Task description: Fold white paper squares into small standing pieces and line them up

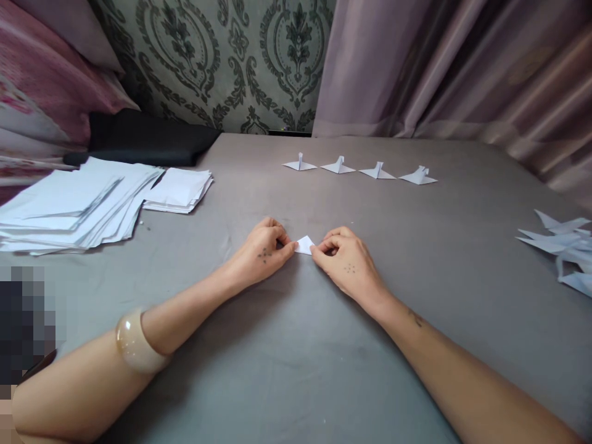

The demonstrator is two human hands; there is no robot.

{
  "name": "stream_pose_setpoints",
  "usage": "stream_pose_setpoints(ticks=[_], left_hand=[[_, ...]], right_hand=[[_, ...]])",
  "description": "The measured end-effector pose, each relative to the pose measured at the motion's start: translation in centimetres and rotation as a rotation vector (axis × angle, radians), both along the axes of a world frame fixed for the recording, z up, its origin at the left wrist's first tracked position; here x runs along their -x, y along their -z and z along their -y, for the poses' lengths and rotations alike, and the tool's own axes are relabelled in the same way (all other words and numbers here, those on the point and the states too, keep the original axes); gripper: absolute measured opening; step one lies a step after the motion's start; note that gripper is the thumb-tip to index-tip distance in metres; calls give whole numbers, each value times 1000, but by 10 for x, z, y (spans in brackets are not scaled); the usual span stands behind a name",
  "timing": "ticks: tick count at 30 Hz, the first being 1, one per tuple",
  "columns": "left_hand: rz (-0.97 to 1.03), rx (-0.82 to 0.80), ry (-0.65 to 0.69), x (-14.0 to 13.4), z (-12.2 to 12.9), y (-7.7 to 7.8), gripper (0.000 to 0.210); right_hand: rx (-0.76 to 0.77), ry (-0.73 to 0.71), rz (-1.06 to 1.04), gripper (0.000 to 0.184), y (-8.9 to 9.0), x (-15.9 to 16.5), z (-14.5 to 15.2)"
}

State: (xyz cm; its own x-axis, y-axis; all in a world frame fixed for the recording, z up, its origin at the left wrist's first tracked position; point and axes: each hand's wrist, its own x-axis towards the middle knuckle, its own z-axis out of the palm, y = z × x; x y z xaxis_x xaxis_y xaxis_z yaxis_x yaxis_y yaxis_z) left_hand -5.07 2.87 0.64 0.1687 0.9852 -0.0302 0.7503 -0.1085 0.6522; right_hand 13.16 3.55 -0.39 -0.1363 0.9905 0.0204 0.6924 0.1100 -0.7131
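Observation:
A small piece of folded white paper [304, 245] lies low over the grey cloth in the middle, its pointed top facing away from me. My left hand [268, 248] pinches its left edge between thumb and fingers. On the opposite side, my right hand [346, 262] grips the right corner the same way. Both hands partly cover the paper's lower sides. A pale bangle [139, 342] circles my left forearm.
Several folded paper birds [341, 165] stand in a row at the back. More folded paper pieces [567, 243] lie at the far right. To the left are a large paper stack [60, 203] and a smaller square stack [180, 188], with a black cloth item [148, 139] behind.

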Motion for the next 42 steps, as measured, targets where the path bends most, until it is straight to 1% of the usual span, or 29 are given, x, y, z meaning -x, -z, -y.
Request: stream_pose_setpoints(ticks=[3, 9, 17, 22, 27, 34, 37, 39, 42], left_hand=[[9, -1, 24, 3, -1, 1, 25], [2, 10, 30, 5, -5, 4, 26], [-7, -19, 59, 6, -4, 5, 26], [5, -17, 48, 6, -4, 6, 25], [15, -19, 54, 6, -4, 7, 24], [12, 8, 48, 6, -5, 3, 24], [3, 23, 46, 5, -5, 1, 23], [7, 19, 46, 5, -5, 0, 23], [14, 5, 41, 5, -5, 0, 23]], right_hand=[[4, 0, 4, 19, 0, 0, 0], [-3, -1, 11, 20, 1, 0, 1], [-12, -19, 4, 20, 0, -1, 1], [-12, -26, 12, 24, 0, -2, 0], [16, -37, 39, 22, -3, -2, 0], [-17, -66, 33, 23, 1, -8, -2], [-34, -114, 23, 20, 1, -13, -3], [-51, -137, 26, 13, 1, -15, -2], [-117, -189, 30, 5, 0, -15, 0]])
